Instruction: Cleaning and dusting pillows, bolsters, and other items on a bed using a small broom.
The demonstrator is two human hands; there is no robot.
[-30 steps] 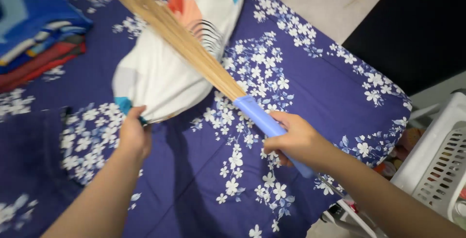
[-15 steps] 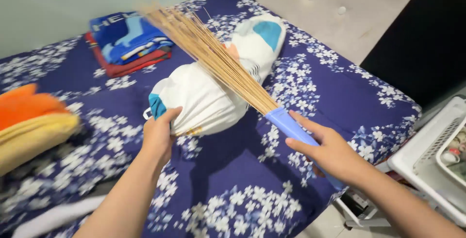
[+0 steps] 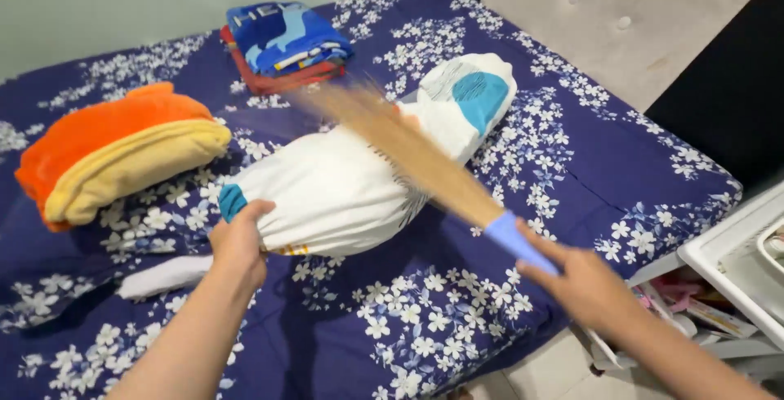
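Note:
A white pillow [image 3: 343, 192] with blue and orange patches lies across a bed covered in a dark blue sheet with white flowers [image 3: 457, 318]. My left hand [image 3: 239, 241] grips the pillow's near end. My right hand [image 3: 580, 282] holds the blue handle of a stick broom [image 3: 408, 155]. The broom's straw bristles are blurred with motion and lie over the pillow's middle.
A folded orange and yellow blanket [image 3: 114, 155] sits at the left of the bed. A stack of folded blue and red cloths [image 3: 282, 45] lies at the far side. A padded headboard [image 3: 637, 24] stands on the right, and a white plastic basket [image 3: 743, 265] beside the bed.
The view has pulled back and tilted up, so more of the bed shows. The broom has swung down onto the pillow and is now blurred. My left hand stays on the pillow's end.

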